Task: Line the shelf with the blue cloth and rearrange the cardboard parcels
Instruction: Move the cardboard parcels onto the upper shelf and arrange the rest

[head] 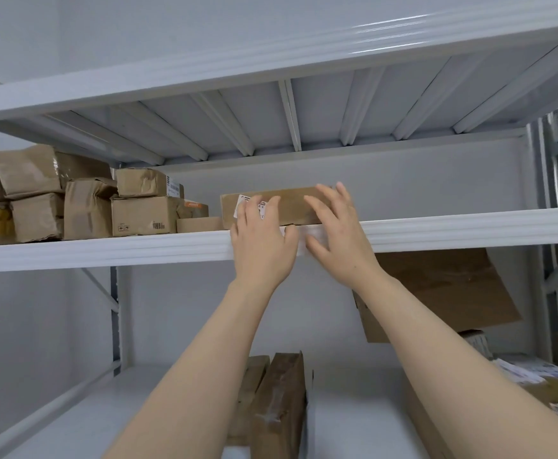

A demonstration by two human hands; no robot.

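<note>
White metal rack, middle shelf (pixel 105 250) at eye level. Both arms up; L hand (pixel 262 240) & R hand (pixel 337 233) open, fingers spread, gripping nothing, pressed vs front of flat cardboard parcel (pixel 291 203) at shelf's front edge, mid-shelf. Parcel brown, creased, w/ white label (pixel 240 207) part-covered by L fingers.

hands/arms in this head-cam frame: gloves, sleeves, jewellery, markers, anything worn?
Two human arms, no robot hardware. The left hand and right hand wear no gloves, and no rings show on the fingers in view. The left forearm and right forearm are uncovered down to the bottom edge of the frame: no sleeves, watch, wristband, cables or markers visible.
</note>
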